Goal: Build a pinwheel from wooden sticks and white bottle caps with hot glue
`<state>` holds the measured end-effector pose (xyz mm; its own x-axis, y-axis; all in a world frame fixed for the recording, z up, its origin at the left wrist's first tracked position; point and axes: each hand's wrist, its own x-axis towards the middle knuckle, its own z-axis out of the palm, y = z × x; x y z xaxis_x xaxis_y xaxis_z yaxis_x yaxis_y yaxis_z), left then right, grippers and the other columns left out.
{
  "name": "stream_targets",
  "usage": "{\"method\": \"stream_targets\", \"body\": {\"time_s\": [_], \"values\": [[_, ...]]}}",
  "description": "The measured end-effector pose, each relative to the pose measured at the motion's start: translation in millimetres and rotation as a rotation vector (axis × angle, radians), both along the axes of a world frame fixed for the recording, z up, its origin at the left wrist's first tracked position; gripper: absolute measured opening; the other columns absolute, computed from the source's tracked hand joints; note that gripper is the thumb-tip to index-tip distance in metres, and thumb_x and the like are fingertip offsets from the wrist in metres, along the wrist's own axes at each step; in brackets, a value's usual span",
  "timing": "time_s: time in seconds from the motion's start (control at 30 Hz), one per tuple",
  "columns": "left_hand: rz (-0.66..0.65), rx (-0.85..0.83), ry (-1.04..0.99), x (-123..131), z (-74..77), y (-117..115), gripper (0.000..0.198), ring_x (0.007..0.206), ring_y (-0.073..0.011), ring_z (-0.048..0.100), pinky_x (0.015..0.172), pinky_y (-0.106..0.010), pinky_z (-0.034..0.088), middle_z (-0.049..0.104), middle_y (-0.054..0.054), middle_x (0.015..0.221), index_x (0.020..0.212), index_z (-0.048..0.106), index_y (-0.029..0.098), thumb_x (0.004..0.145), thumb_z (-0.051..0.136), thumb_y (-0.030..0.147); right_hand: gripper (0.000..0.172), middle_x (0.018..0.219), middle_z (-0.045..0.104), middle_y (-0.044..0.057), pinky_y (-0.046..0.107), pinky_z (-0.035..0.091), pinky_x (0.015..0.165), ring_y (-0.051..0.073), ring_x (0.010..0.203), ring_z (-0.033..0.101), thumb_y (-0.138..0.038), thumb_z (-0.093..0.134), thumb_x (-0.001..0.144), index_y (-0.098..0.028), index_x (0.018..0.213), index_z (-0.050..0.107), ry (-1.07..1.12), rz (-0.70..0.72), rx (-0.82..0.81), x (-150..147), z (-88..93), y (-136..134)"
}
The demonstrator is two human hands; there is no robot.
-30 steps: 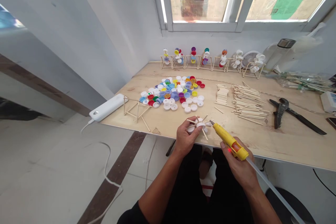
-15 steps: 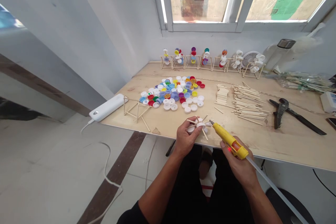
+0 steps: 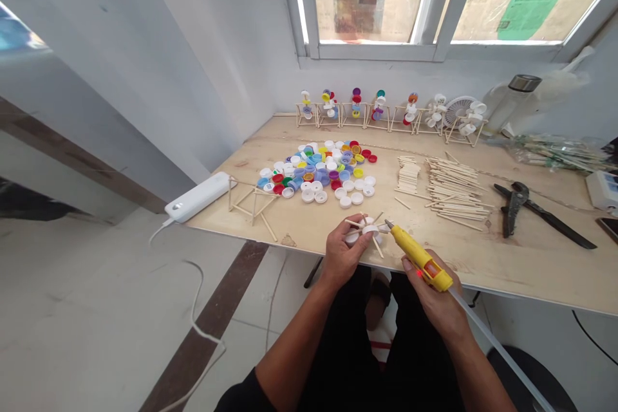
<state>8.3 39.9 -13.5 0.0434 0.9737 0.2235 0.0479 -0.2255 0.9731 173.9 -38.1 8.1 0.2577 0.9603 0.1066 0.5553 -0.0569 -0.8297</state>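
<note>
Near the table's front edge my left hand (image 3: 344, 251) grips a small wheel of wooden sticks and white bottle caps (image 3: 371, 230), its sticks pointing outward. My right hand (image 3: 437, 290) is wrapped round a yellow glue gun (image 3: 419, 257) with a long pale glue stick trailing from its rear. The gun's nozzle is at the right side of the wheel, close to a stick and cap; whether it touches cannot be made out. A red light shows beside my right fingers.
Colourful caps (image 3: 320, 174) lie piled beyond my left hand. Stick piles (image 3: 456, 190), black cutters (image 3: 515, 209) and a water bottle (image 3: 512, 100) are rightward. A stick frame (image 3: 253, 203) and white power strip (image 3: 197, 198) sit left. Finished cap wheels (image 3: 356, 106) line the back.
My right hand and the glue gun have shifted very slightly left. My left hand keeps its grip on the wheel, almost unmoved.
</note>
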Motion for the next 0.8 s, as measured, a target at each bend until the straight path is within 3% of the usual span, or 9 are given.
{"method": "stream_targets", "body": {"time_s": [0.17,0.5,0.8], "values": [[-0.005,0.003,-0.006,-0.1,-0.3,-0.2,0.036,0.090,-0.0202,0.067,0.082,-0.031,0.052,0.070,-0.010,0.107,0.109,0.062,0.015,0.078,0.065,0.034,0.024,0.067,0.060,-0.001,0.025,0.039,0.056,0.016,0.065,0.054,-0.044,0.053,0.080,-0.021,0.076,0.058,0.014,-0.069,0.016,-6.1,-1.2,-1.1],[0.004,0.039,0.036,-0.8,-2.3,0.9,0.035,0.093,-0.0204,0.066,0.083,-0.031,0.051,0.070,-0.009,0.107,0.108,0.062,0.015,0.078,0.064,0.033,0.023,0.072,0.062,0.001,0.025,0.043,0.060,0.016,0.069,0.057,-0.042,0.054,0.082,-0.020,0.083,0.059,-0.001,0.025,0.017,0.2,-0.3,-0.8],[0.006,0.046,0.050,-1.4,-0.8,0.4,0.034,0.095,-0.0202,0.066,0.085,-0.030,0.051,0.069,-0.009,0.109,0.109,0.062,0.015,0.079,0.063,0.032,0.023,0.075,0.066,0.001,0.025,0.045,0.062,0.017,0.072,0.060,-0.042,0.056,0.081,-0.020,0.085,0.061,0.020,0.011,0.017,3.5,-9.2,2.2]]}}
